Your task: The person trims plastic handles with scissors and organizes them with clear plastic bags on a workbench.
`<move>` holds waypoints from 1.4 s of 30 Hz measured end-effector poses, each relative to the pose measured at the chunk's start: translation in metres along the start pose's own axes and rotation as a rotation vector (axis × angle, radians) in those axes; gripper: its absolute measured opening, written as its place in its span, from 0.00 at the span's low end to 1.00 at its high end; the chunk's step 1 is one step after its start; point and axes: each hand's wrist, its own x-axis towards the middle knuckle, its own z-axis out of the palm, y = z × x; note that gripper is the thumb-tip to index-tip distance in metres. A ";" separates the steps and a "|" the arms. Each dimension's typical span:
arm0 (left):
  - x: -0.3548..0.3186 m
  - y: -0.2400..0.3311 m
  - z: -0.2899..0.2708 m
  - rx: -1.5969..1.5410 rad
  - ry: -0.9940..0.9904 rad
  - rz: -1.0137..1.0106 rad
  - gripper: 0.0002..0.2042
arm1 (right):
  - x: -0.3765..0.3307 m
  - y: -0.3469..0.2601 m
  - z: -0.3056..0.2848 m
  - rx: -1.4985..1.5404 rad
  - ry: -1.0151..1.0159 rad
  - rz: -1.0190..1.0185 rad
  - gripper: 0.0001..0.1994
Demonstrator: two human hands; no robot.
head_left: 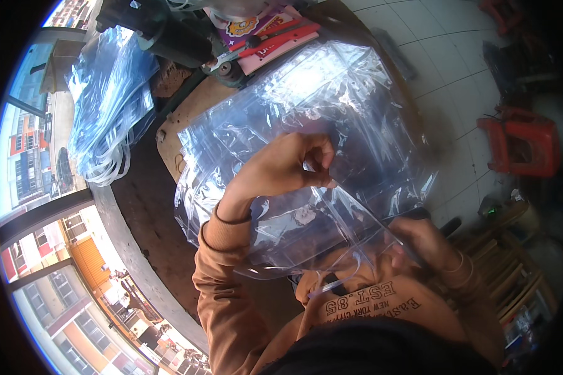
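Roughly, clear plastic sheeting (pixel 369 144): spread in front of the body, beneath and beyond both hands, its near part hanging toward the lap.
Narrow edge (pixel 369 211): a straight, taut-looking line of the sheeting, its long axis slanting from the left fingertips back toward the body and rightward, ending at the right hand (pixel 413 240).
Left hand (pixel 275 165): reaches farther out, over the sheeting's middle, thumb and finger pinching the far end of that edge.
Right hand: nearer the body, low beside the sheeting's right-hand near corner, fingers curled; its exact grip I cannot tell (shadow and glare blur that side).
Nearer hand: the left for the wide spread, the right for the edge's near end.
Brown worktop (pixel 197 112): under the sheeting, showing on its far left.
Bluish plastic bundle (pixel 112 94): farther left, well apart from both hands.
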 end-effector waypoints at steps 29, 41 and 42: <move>-0.012 -0.002 -0.022 0.399 -0.063 0.213 0.07 | 0.001 -0.003 0.000 -0.015 0.033 0.013 0.18; -0.017 0.009 -0.015 0.373 0.052 0.252 0.06 | -0.001 -0.008 0.003 0.081 0.056 0.088 0.14; -0.020 0.015 -0.017 0.437 0.044 0.211 0.07 | -0.001 -0.009 0.003 0.111 0.046 0.113 0.14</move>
